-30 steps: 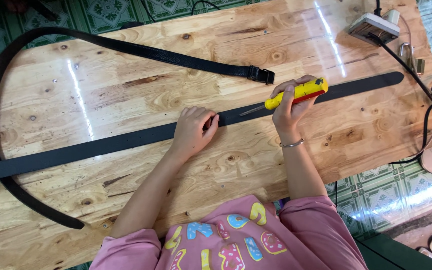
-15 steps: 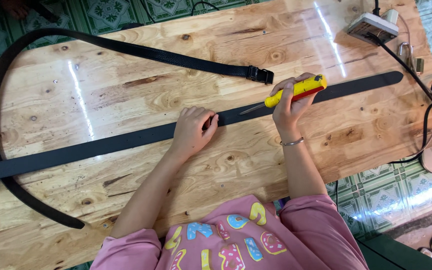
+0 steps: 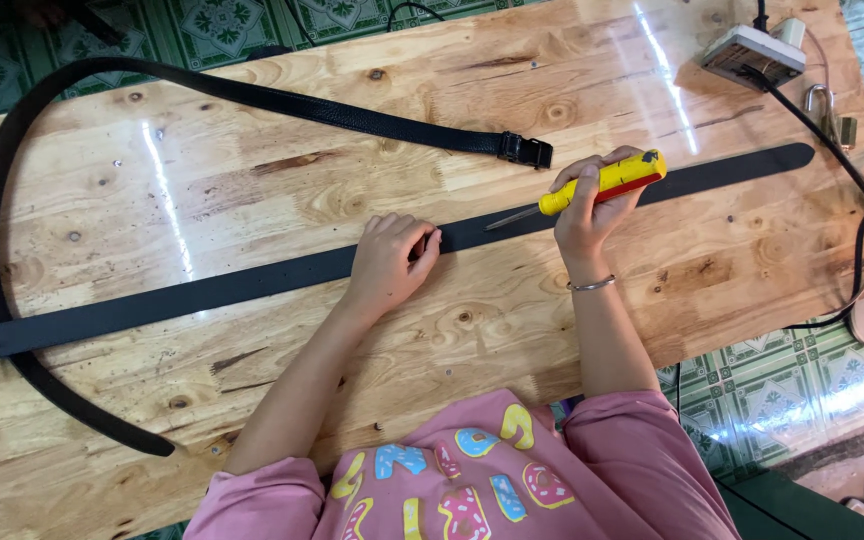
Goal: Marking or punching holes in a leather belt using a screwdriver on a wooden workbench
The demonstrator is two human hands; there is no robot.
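Black straight belt point(image 3: 252, 285) and black curved belt point(image 3: 252, 97) were noted on pale knotted wooden table point(image 3: 252, 180). Screwdriver point(image 3: 602, 183) handle was recorded yellow and red; floor tiles point(image 3: 782, 390) green-patterned; shirt point(image 3: 472, 480) pink.

Seen from above, the person's left hand point(image 3: 392, 258) lies palm down, fingers curled loosely and thumb tucked in, forearm bare and angled back toward the body. The right hand point(image 3: 588, 205) is raised slightly higher and farther out, fingers wrapped in a closed fist grip, wrist bent, forearm running almost straight back.
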